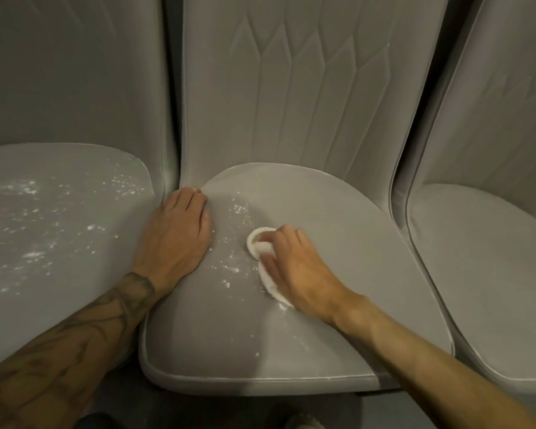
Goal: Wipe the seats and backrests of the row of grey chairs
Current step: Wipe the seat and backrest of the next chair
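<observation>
Gripping the cloth in right hand, pressed down on middle seat, just beside white powder. Resting left hand flat and empty at seat's left edge. Probably soft, light and limp; best kept bunched under the palm.

Most of the white cloth is covered by the right hand, whose outline is smeared by motion blur. The left chair and the right chair are cut off by the picture's sides, and the middle backrest by the top edge. A pale shape at the bottom edge cannot be identified.
</observation>
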